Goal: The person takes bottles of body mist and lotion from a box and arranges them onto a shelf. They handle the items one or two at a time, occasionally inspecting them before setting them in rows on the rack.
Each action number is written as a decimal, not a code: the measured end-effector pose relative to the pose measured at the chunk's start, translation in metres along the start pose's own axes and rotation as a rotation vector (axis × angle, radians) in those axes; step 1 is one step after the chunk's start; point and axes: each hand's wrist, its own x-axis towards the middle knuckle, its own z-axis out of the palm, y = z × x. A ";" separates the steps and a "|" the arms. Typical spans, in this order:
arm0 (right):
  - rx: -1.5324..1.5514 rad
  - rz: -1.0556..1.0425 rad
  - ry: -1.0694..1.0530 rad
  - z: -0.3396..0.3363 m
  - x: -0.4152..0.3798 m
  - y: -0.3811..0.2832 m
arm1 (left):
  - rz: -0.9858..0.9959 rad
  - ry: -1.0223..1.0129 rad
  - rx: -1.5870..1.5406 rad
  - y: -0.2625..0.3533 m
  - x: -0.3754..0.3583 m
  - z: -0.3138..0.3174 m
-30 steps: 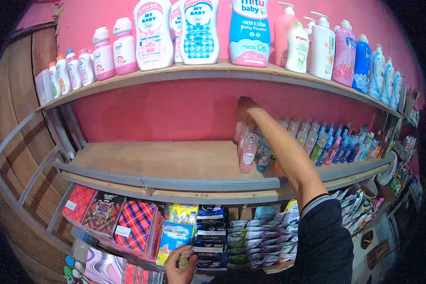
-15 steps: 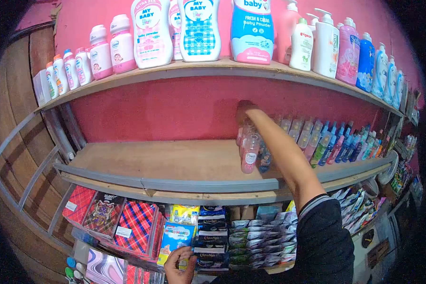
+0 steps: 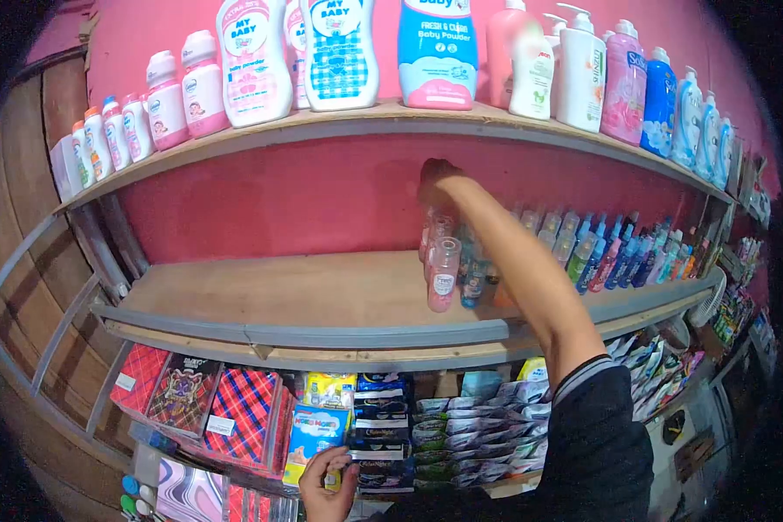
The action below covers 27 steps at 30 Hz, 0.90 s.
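head view: a shelf unit, with both of the wearer's hands in frame. the right arm [image 3: 522, 252], in a dark short sleeve [image 3: 600, 409] with a pale-striped cuff, rises from the lower right, bends at the elbow and runs up and leftward across the middle shelf [image 3: 304, 287]. the wrist flexes at the far end, so that the right hand [image 3: 438, 178] sits high, dark and blurred, against the pink wall [image 3: 304, 187], above the back of a row of pink bottles [image 3: 435, 235]. its fingers cannot be made out, and whether it grasps a bottle cannot be told. foremost in that row, a clear-capped pink bottle [image 3: 442, 283] stands upright near the shelf's front edge, with a blue bottle [image 3: 472, 283] just beside it on the right. beyond the forearm stand rows of coloured spray bottles [image 3: 613, 261]. the left hand [image 3: 329, 487] is held low, fingers curled and thumb near the fingertips, a narrow pose; it overlaps the lower part of a blue-and-yellow pants packet [image 3: 316, 435], beside stacked dark packs [image 3: 381, 435]. whether it pinches anything is unclear. overhead, the upper shelf [image 3: 344, 126] bears my baby powder bottles [image 3: 339, 61] and pump bottles [image 3: 581, 78].
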 end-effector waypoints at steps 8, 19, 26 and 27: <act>0.190 -0.246 0.255 -0.036 -0.138 0.017 | -0.058 -0.046 0.024 0.000 -0.009 0.021; 0.857 -0.856 -1.019 0.092 -0.332 0.105 | -0.117 -0.278 0.098 -0.018 -0.041 0.092; 1.051 -0.872 -1.038 0.296 -0.389 0.124 | -0.058 -0.290 0.219 -0.013 -0.081 0.142; 1.048 -0.854 -1.011 0.311 -0.398 0.128 | -0.089 -0.306 0.255 -0.003 -0.086 0.146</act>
